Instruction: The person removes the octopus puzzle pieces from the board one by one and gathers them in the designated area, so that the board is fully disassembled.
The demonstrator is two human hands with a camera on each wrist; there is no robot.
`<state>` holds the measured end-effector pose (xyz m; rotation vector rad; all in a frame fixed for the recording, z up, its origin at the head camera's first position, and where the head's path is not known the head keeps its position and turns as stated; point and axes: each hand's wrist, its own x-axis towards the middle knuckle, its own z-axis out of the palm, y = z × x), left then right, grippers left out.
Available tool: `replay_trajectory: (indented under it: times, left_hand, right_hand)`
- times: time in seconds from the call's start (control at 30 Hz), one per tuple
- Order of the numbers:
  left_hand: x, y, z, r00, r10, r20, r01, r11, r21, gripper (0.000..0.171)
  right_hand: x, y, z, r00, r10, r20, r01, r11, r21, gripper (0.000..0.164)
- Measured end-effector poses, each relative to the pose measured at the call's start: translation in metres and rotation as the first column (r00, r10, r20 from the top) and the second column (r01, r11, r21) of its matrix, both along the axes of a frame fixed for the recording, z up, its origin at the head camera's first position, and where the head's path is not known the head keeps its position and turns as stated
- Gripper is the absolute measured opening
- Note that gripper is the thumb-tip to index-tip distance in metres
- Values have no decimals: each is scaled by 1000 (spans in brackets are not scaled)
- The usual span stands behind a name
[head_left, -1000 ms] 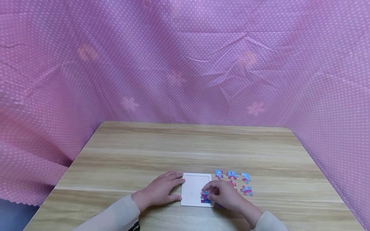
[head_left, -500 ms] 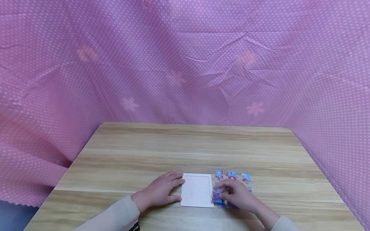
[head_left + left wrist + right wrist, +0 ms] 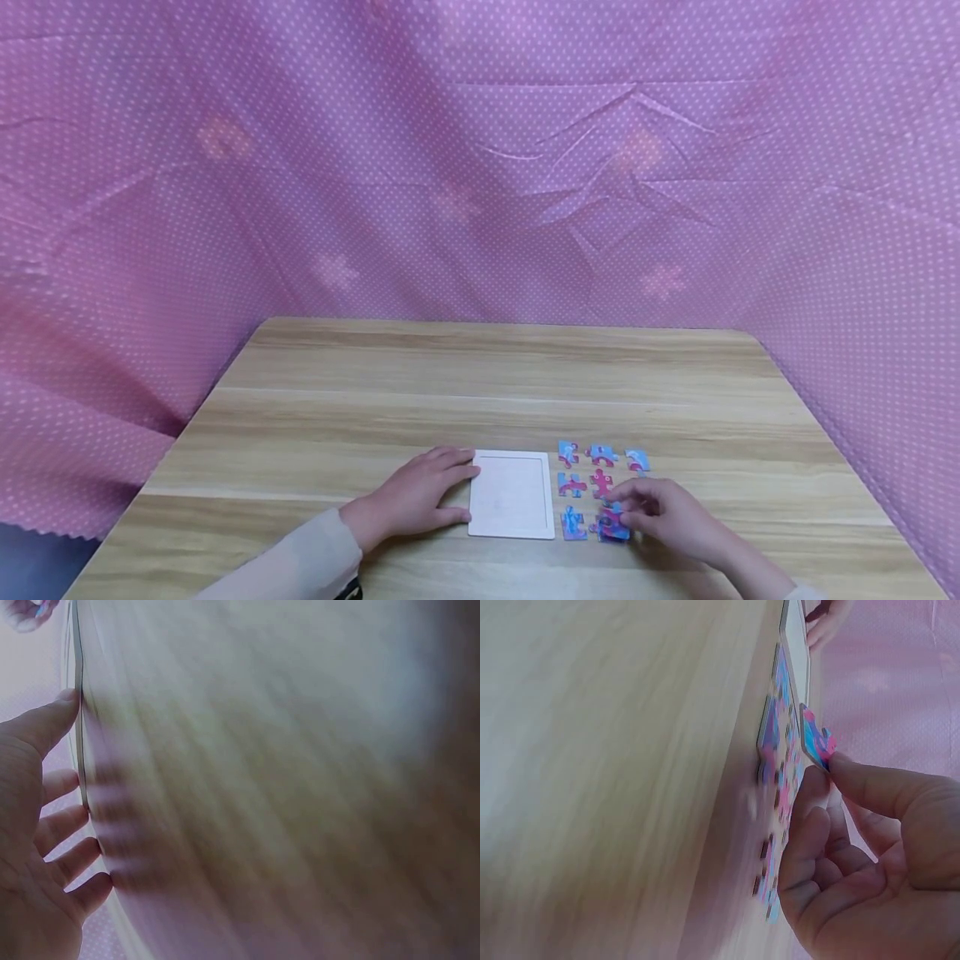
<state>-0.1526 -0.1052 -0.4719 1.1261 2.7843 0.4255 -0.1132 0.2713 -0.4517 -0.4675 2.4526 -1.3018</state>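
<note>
My left hand [image 3: 420,492] rests on the table, its spread fingertips and thumb against the left edge of a white puzzle tray [image 3: 510,496]. In the left wrist view the fingers [image 3: 69,823] reach straight to that edge. Right of the tray, my right hand [image 3: 667,512] pinches a blue-and-pink jigsaw piece [image 3: 815,736] between thumb and index finger, raised and tilted in the right wrist view. From the head, this piece overlaps a purple-blue piece lying below it. Several loose jigsaw pieces [image 3: 573,485] lie in rough rows; the right hand hides some of the right side.
The wooden table [image 3: 450,375] stretches away behind the tray and pieces. A pink dotted cloth [image 3: 480,208] hangs around its back and sides.
My right hand has carried the jigsaw piece rightward, from over the tray's lower right corner to above the loose pieces. The left hand and the tray have stayed in place.
</note>
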Motion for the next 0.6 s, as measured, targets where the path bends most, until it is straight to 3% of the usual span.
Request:
replay_trajectory:
  times: [0.17,0.4,0.6]
  left_hand:
    - [1,0,0,1000,-6,-10,6,1000,7,61]
    - [-1,1,-1,1000,-17,-25,17,1000,17,60]
    - [-2,1,-1,1000,-13,-20,13,1000,9,60]
  right_hand:
    - [2,15,-1,1000,16,-19,-16,1000,23,22]
    - [6,31,-2,997,32,63,-32,999,1,24]
    - [6,38,-5,997,27,67,-26,1000,-16,26]
